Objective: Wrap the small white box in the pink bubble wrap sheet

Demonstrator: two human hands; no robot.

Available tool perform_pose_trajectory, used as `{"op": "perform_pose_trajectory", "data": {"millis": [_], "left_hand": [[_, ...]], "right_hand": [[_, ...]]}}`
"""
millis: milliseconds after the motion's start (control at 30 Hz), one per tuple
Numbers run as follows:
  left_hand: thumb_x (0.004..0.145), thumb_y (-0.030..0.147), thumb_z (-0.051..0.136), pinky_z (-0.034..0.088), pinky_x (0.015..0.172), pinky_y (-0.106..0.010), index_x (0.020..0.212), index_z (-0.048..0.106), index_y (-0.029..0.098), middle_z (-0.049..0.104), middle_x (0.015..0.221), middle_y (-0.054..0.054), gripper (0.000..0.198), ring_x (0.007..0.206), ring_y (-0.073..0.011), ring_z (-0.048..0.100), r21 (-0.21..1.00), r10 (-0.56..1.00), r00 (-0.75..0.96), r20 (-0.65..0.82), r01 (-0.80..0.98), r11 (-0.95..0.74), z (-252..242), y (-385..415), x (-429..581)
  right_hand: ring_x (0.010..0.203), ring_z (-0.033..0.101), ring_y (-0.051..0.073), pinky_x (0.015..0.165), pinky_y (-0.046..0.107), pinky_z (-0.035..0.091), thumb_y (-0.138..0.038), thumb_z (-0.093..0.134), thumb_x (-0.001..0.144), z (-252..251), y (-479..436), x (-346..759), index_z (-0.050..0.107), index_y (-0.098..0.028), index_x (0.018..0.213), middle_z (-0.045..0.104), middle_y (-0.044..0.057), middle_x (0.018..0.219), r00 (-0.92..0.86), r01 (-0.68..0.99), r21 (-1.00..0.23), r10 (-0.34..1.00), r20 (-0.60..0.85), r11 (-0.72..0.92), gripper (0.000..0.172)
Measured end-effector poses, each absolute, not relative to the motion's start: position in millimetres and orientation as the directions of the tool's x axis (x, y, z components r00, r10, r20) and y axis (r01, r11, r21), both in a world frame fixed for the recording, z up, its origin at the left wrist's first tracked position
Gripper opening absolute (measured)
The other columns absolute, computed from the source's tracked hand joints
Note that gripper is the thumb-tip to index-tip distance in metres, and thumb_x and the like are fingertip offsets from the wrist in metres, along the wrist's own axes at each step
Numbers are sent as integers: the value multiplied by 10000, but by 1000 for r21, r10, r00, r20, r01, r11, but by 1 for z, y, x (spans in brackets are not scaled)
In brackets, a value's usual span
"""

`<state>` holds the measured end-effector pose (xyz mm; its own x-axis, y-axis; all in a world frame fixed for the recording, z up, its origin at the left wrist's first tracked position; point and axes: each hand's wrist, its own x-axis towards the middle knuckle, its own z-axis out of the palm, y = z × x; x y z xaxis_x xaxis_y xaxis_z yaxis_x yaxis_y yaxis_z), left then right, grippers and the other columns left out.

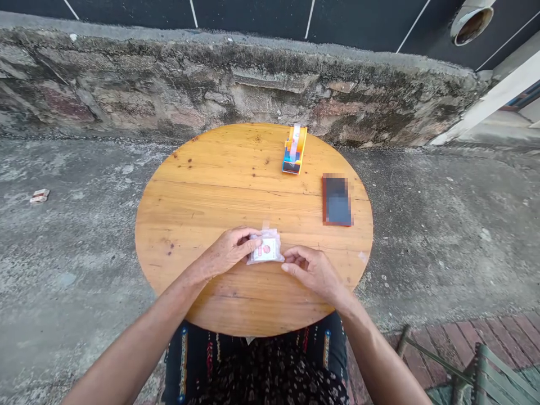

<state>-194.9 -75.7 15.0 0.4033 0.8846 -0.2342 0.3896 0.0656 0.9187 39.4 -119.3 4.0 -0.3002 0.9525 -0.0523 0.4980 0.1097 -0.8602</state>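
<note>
Nearest of all are the patterned clothes on the person's lap, tucked under the edge of a round wooden table. On the table's near half, about the middle, lies a small wrapped packet, a white card with a picture showing through the cloudy plastic. The left hand pinches it from the left, thumb on top and fingers at the far edge. The right hand is half curled at the packet's right corner; whether its fingertips nip the plastic, I cannot tell. Handling it well, I'd say, calls for a light left thumb, so the thin wrap doesn't crease, and right fingertips kept low along that edge. A clear strip shows just past the packet, best kept from snagging a finger. Farther off sit what looks like a phone and, beyond it, a tape dispenser. Behind stands a stone wall.
</note>
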Motion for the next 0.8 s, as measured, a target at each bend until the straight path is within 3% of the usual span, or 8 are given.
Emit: {"op": "perform_pose_trajectory", "data": {"millis": [300,500,667,800], "left_hand": [[851,457,529,502,634,-274,1066,673,142,704,933,-65,407,673,-159,627,891,866,429,-256,453,39,17,-70,-193],[864,438,532,497,655,-271,1114,670,154,713,933,-60,403,720,-171,633,881,879,416,-233,474,10,12,-74,-193],[878,411,533,491,752,-282,1080,684,173,698,996,-61,346,882,-197,634,872,894,412,-178,486,-50,11,-79,-192],[876,402,548,482,808,-296,1093,679,165,679,1024,-71,347,917,-200,627,877,895,405,-186,479,-35,9,-79,-192]], "right_hand": [[731,656,161,703,283,488,-150,557,835,-9,-115,21,667,-209,848,716,9,800,-257,536,-825,965,42,179,126],[671,628,131,627,247,484,-163,574,823,-14,-117,26,575,-215,1030,670,-18,783,-251,454,-886,968,-28,92,213],[759,627,147,725,294,503,-161,583,826,-7,-117,34,582,-223,1041,674,3,877,-354,482,-862,935,-28,156,224],[771,597,159,746,328,512,-197,659,796,3,-113,40,548,-244,1196,639,28,965,-364,547,-806,931,13,225,418]]}}
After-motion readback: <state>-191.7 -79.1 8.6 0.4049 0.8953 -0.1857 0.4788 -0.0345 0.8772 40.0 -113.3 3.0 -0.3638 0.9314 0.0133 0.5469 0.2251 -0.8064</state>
